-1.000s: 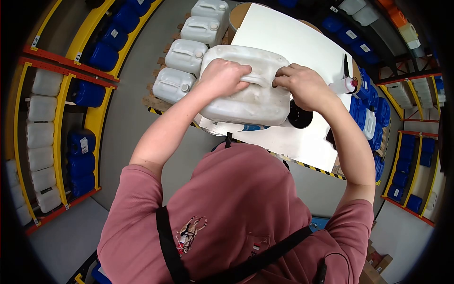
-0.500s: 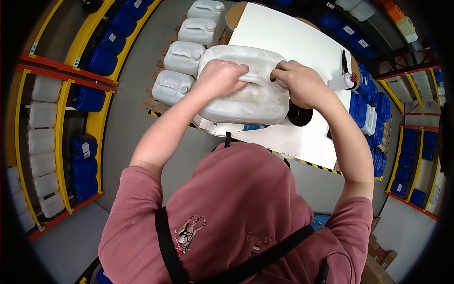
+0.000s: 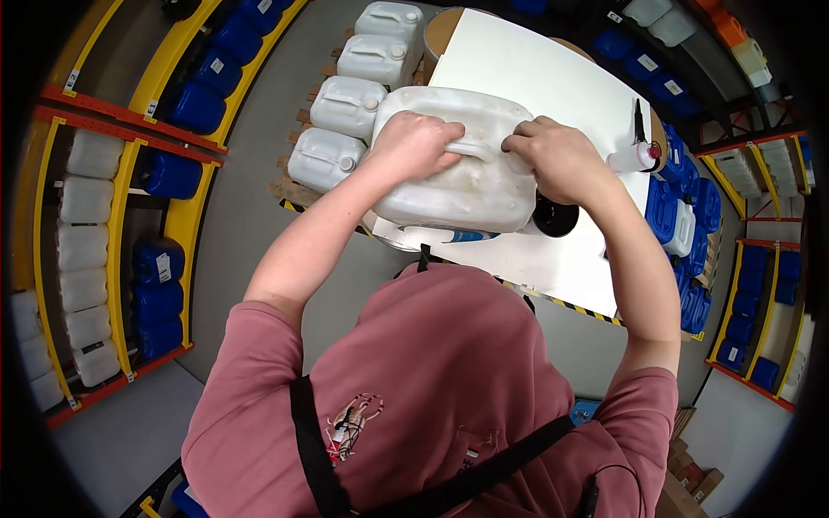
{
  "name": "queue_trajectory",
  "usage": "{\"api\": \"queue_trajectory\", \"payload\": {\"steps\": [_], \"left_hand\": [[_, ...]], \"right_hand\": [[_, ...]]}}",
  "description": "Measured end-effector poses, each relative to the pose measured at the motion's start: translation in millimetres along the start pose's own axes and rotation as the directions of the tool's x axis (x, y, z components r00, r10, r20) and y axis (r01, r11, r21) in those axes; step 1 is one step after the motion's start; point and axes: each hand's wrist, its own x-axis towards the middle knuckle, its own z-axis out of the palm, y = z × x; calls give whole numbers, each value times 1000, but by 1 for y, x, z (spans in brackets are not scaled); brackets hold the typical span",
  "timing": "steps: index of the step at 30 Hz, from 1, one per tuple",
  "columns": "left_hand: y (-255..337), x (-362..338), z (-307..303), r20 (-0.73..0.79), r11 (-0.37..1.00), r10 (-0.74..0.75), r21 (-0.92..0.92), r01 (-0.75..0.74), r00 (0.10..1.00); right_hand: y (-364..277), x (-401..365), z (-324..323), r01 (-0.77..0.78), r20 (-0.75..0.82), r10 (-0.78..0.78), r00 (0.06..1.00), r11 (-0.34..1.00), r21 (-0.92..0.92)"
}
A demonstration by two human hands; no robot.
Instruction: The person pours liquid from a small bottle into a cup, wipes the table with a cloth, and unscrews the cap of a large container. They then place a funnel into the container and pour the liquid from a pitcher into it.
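Resting on the near part of the white rectangular tabletop [image 3: 535,78], the large white plastic jerrycan [image 3: 458,186] is held by both hands. The left hand [image 3: 416,144] is clamped round the can's moulded top handle [image 3: 473,150]. The right hand [image 3: 561,160] has its fingers curled tight on the can's top at the handle's right end. A black round object [image 3: 554,217] lies just beside the can, and a small white squeeze bottle [image 3: 630,158] lies near the right hand.

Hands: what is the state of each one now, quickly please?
Left hand: closed around the handle of the white canister.
Right hand: closed on the canister top, beside the handle.
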Motion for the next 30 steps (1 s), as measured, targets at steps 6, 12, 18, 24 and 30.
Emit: {"api": "queue_trajectory", "payload": {"steps": [6, 12, 18, 24, 30], "left_hand": [[0, 0, -1, 8, 1000, -1, 0, 1, 1000], [-1, -1, 0, -17, 1000, 11, -18, -12, 1000], [0, 0, 0, -16, 1000, 8, -15, -8, 1000], [1, 1, -2, -25, 1000, 5, -13, -5, 1000], [4, 0, -9, 11, 1000, -9, -10, 9, 1000]], "right_hand": [[16, 1, -3, 149, -139, -120, 983, 963, 224], [51, -14, -3, -29, -218, 208, 954, 784, 620], [65, -50, 31, -49, -249, 373, 894, 633, 772], [67, -101, 96, -71, -206, 643, 737, 376, 924], [61, -175, 226, -295, 54, 870, 490, 107, 949]]}}
